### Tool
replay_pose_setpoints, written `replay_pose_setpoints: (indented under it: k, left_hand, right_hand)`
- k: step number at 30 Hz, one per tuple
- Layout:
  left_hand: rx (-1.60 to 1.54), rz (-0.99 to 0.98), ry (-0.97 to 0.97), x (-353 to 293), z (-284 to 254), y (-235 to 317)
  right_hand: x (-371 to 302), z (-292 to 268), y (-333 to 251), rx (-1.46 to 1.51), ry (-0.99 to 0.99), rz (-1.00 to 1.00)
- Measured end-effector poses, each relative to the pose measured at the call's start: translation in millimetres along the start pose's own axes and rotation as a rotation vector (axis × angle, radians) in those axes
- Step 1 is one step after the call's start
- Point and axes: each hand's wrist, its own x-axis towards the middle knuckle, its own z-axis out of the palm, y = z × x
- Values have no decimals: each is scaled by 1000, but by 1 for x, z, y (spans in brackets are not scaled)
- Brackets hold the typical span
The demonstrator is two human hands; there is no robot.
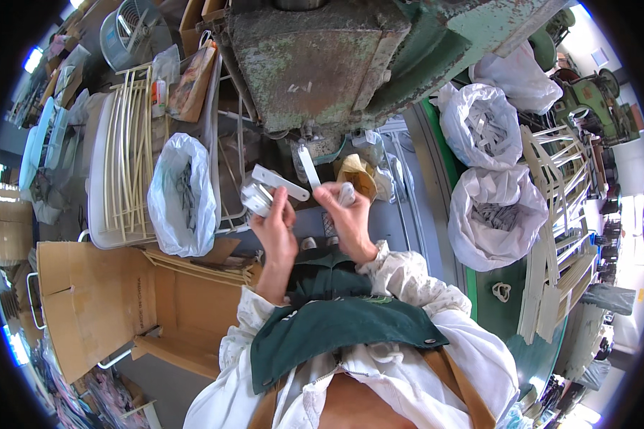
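Note:
My left hand point(275, 232) is closed around a small bundle of white flat strips point(257, 199), and one strip with rounded end and a hole point(285, 186) points from it toward the other hand. Between the thumb and fingers of my right hand point(353, 223) is another white flat strip point(309, 169), its far end reaching up under the machine head. A short white piece point(346, 193) also shows at the right fingers; whether it is separate, I cannot tell. Both hands are close together in front of the worn green press point(308, 79), the strip tips nearly touching.
To the left stand a white bag of strips point(163, 196), long cream strips point(130, 157) on a tray and an open cardboard box point(96, 307). At right, two white bags point(466, 239) hold pieces beside stacked pale strips point(551, 286). A yellowish bag point(358, 171) sits behind my right hand.

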Motion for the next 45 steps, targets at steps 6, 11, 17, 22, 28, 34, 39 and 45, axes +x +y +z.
replay_pose_setpoints:
  k: [6, 11, 17, 22, 28, 34, 39, 45]
  left_hand:
    - [299, -38, -235, 46, 4, 7]
    - [518, -2, -294, 65, 9, 10]
    - [559, -160, -246, 67, 4, 11]
    - [372, -164, -206, 63, -5, 14]
    - [343, -159, -175, 63, -3, 15]
    - [301, -241, -224, 64, -2, 19]
    - [295, -167, -321, 46, 10, 37]
    - [203, -351, -292, 57, -51, 17]
  right_hand:
    - [52, -17, 8, -340, -382, 21]
    - [50, -16, -3, -364, -368, 84]
    - [53, -19, -7, -337, -376, 127]
    - [56, -19, -16, -325, -404, 202]
    - [62, -23, -16, -282, -407, 215]
    - [58, -23, -24, -274, -382, 191]
    - [53, -54, -53, -270, -294, 19]
    - [115, -230, -123, -456, 416, -195]
